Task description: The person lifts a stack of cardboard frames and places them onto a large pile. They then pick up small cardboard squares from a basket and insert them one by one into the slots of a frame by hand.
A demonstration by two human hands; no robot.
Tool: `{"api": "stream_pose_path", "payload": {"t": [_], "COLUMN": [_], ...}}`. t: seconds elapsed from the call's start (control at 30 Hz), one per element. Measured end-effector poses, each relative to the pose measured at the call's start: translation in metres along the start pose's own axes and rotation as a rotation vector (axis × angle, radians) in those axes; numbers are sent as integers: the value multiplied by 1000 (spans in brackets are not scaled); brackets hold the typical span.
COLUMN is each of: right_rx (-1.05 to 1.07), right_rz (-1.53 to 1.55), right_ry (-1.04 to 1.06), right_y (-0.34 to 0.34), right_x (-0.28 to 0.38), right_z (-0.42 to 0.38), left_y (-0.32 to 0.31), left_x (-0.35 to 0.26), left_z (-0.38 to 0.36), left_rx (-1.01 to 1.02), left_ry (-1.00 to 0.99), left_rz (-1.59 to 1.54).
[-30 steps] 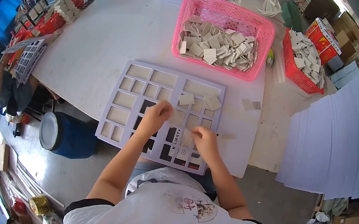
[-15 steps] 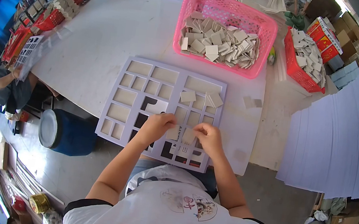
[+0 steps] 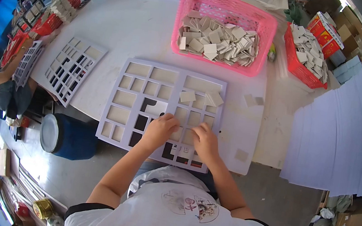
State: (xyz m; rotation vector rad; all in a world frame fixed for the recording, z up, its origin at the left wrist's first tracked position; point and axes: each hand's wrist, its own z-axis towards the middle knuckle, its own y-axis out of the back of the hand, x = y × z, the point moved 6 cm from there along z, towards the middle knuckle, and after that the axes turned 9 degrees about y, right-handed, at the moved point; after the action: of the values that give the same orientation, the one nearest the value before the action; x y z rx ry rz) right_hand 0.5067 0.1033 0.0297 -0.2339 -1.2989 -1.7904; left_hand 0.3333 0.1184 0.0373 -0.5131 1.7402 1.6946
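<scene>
A white multi-window photo frame lies on the table in front of me, grey cardboard backing pieces in most of its openings. My left hand is closed, its fingertips at the edge of a cardboard piece in the lower middle. Close by on the right, my right hand has its fingers bent onto another cardboard piece; both pieces lie in or over neighbouring openings. Further up the frame rest a loose cardboard square and a small overlapping pile of squares. Dark printed paper shows through several lower openings.
A pink basket full of cardboard squares stands beyond the frame, with a red basket to its right. White sheets are stacked at right. Another windowed frame lies at left, near a co-worker. A blue barrel stands below.
The two cardboard pieces between my hands have gone down onto the frame, covering the print there. At left, a windowed frame now lies on the table and the co-worker's arm reaches up towards the baskets.
</scene>
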Motion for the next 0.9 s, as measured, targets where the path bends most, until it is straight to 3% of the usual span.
{"api": "stream_pose_path", "payload": {"t": [0.1, 0.27, 0.4, 0.5, 0.57, 0.67, 0.77, 0.9], "right_rx": [-19, -201, -387, -498, -584, -513, -485, -377], "right_rz": [274, 101, -108, -332, -420, -629, -660, -724], "right_ry": [-161, -266, -410, -506, -524, -549, -759, -694], "right_y": [22, 79, 146, 184, 201, 213, 216, 225], "right_x": [-8, -57, -109, -172, -220, -263, -283, -308], "right_z": [4, -9, -41, -70, -83, -88, -94, -75], "left_y": [1, -7, -38, -96, -131, -169, -192, -193], "left_x": [-5, -6, -57, -110, -142, -169, -168, -168], "left_z": [-5, 0, 11, 17, 18, 16, 10, 9], "left_rx": [-31, 14, -51, 121, 207, 239, 271, 333], "left_ry": [56, 87, -144, -374, -407, -460, -494, -503], "left_rz": [6, 46, -6, -51, -23, 108, 196, 139]}}
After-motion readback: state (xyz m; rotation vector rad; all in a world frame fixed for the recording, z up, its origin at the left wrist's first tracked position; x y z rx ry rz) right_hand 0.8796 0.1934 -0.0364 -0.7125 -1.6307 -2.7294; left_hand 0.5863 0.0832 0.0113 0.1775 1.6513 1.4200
